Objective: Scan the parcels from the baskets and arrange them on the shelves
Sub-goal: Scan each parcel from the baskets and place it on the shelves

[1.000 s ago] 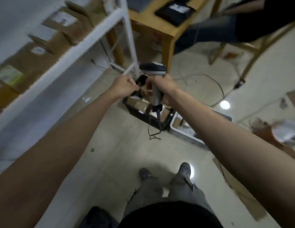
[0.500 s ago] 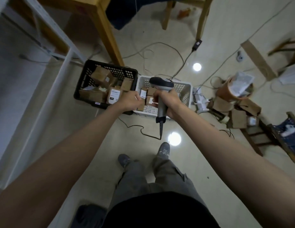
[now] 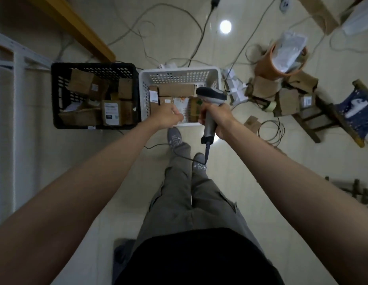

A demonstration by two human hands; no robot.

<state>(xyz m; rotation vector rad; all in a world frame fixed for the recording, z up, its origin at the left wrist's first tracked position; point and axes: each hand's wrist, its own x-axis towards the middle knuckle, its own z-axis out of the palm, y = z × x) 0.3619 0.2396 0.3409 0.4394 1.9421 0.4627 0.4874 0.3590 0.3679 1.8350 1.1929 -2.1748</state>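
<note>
Fingers of our right hand (image 3: pixel 219 118) wrap the scanner (image 3: pixel 210 112), our left hand (image 3: pixel 167 118) curls empty above the white basket (image 3: pixel 179 76), where parcels (image 3: pixel 175 89) lie like those in the black basket (image 3: pixel 92 67), so we judge most work remains.

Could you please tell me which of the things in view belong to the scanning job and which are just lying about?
Job:
scanner, gripped by the right hand
left hand, over the white basket
black basket of parcels
shelf frame

Lying about:
orange bin
loose cables
stool
table leg
</note>
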